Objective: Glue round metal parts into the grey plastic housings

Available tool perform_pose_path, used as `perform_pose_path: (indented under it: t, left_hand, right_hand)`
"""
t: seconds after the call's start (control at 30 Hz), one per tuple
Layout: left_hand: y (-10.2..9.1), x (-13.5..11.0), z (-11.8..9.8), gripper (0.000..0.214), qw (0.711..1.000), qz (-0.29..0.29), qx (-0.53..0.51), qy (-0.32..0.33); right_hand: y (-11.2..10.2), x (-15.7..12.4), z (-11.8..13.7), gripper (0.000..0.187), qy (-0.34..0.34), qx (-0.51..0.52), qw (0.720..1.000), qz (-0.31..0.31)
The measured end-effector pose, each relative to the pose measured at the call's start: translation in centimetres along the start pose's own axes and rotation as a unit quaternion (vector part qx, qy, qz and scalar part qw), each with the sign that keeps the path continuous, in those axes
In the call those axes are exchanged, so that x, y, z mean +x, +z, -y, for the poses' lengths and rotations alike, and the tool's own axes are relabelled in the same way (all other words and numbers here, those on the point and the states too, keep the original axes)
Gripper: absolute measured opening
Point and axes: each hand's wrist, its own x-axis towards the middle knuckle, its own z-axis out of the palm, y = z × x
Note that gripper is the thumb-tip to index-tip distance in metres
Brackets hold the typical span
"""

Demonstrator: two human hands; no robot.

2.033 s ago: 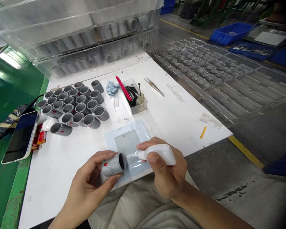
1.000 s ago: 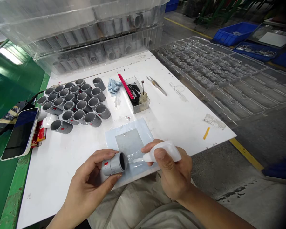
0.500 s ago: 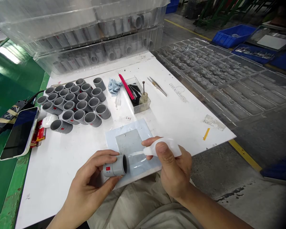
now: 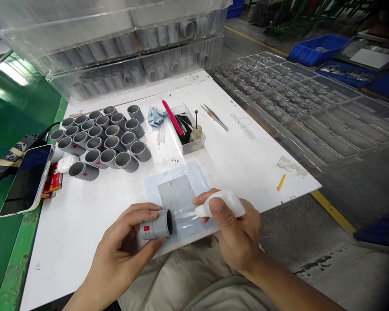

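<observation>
My left hand (image 4: 126,242) grips a grey plastic tube (image 4: 154,225) lying on its side, with a small red mark on its wall and its open end facing right. In my right hand (image 4: 236,233) is a white squeeze bottle (image 4: 225,203), thumb on top and fingers around it. The bottle's thin nozzle points left at the tube's open rim; whether the tip touches it I cannot tell. Beneath both hands lies a pale blue sheet (image 4: 197,175) bearing a grey square plate (image 4: 176,192).
Several grey tubes (image 4: 112,142) stand grouped at the left. Behind the sheet sit a small clear box (image 4: 194,146), tweezers (image 4: 214,117) and a crumpled blue cloth (image 4: 156,117). A phone (image 4: 26,179) leans at the left edge. Stacked clear bins (image 4: 132,65) stand at the back.
The bottle in my right hand has tilted and its nozzle tip has dropped slightly towards the tube's opening. My left hand and the tube have hardly moved.
</observation>
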Motion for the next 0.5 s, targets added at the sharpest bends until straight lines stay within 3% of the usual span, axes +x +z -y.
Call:
perform_pose_path:
  t: [0.2, 0.37, 0.5]
  left_hand:
    - [-0.1, -0.1, -0.2, 0.038, 1.0, -0.002, 0.007, 0.003]
    - [0.5, -0.4, -0.8, 0.023, 0.999, -0.036, -0.029, -0.022]
    - [0.8, -0.4, -1.1, 0.04, 0.995, -0.069, -0.013, -0.069]
  right_hand:
    - [-0.3, 0.1, 0.1, 0.035, 0.045, 0.027, 0.999, 0.013]
    - [-0.4, 0.3, -0.2, 0.037, 0.066, 0.068, 0.995, -0.014]
    - [-0.2, 0.3, 0.0, 0.034, 0.06, 0.073, 0.995, -0.017]
